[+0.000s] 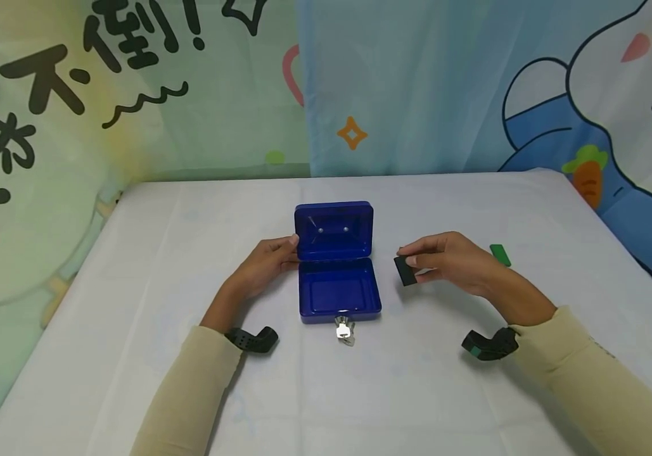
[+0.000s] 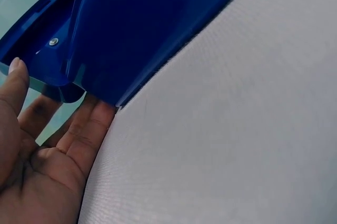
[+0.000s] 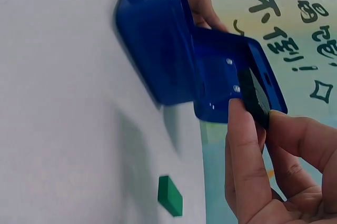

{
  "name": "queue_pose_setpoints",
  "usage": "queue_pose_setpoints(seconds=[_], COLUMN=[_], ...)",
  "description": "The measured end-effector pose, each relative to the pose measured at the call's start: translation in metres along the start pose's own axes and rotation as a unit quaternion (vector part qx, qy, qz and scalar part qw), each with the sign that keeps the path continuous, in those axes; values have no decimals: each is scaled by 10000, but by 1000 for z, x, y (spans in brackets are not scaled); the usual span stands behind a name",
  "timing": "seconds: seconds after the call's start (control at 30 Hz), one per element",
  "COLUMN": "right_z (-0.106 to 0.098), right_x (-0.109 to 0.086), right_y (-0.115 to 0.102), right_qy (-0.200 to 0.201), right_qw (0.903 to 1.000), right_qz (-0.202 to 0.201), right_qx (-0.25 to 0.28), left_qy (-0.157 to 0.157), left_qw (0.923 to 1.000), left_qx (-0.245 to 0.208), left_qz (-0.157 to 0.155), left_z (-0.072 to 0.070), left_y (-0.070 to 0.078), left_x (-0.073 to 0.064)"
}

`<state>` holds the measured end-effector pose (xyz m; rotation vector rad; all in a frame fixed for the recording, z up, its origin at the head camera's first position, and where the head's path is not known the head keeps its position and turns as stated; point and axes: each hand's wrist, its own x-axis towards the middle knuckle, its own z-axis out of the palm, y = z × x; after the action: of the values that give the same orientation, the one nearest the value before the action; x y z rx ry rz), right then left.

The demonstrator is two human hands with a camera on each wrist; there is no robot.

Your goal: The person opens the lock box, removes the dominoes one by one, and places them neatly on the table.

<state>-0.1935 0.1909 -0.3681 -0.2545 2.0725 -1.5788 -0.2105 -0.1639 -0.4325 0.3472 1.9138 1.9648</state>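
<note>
A blue metal cash box (image 1: 339, 315) stands on the table with its lid (image 1: 334, 229) raised and its shallow inside bare. At the box's left side is my left hand (image 1: 268, 261); the thumb (image 2: 18, 74) lies on the lid's edge and the other fingers reach behind the lid. To the right of the box, my right hand (image 1: 445, 259) pinches a thin black rectangular block (image 1: 405, 271) between thumb and fingertips, above the tabletop. In the right wrist view the block (image 3: 254, 98) overlaps the raised lid. Keys (image 1: 345, 330) hang at the box's front lock.
A small green block (image 1: 499, 254) lies on the table beyond my right forearm. The white cloth-covered table (image 1: 280, 392) ends at a printed curtain (image 1: 405, 88) at the back. Each wrist wears a black band with a camera.
</note>
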Motion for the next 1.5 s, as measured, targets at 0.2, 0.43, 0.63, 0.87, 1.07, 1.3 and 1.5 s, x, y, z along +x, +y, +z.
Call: queue_pose_setpoints(seconds=[0.2,0.43,0.63,0.87,1.07,1.3,1.5], right_z=[-11,-41,-72,-96,-116,-143,-163], right_x=[-6,-9,-14,-25,-37,-50,-59], right_y=[5,15,26,34,42,53,64], right_qy=[183,357,586,796,1038,1186,1356], right_qw=[9998,9992,9973,9959,9928,9906,9872], right_qz=[49,171,358,366,574,666,825], right_qx=[15,-14,260,228,143,162,149], left_qy=[-8,8,-53,-18,13,-36,-47], left_qw=[10000,9999,10000,9999,9999,9999,10000], left_qx=[72,129,67,134,121,80,27], left_qz=[25,62,38,99,56,52,-6], left_z=[-1,0,5,6,5,5,7], left_y=[0,-2,-5,-2,0,0,-1], left_x=[-1,2,5,5,5,6,5])
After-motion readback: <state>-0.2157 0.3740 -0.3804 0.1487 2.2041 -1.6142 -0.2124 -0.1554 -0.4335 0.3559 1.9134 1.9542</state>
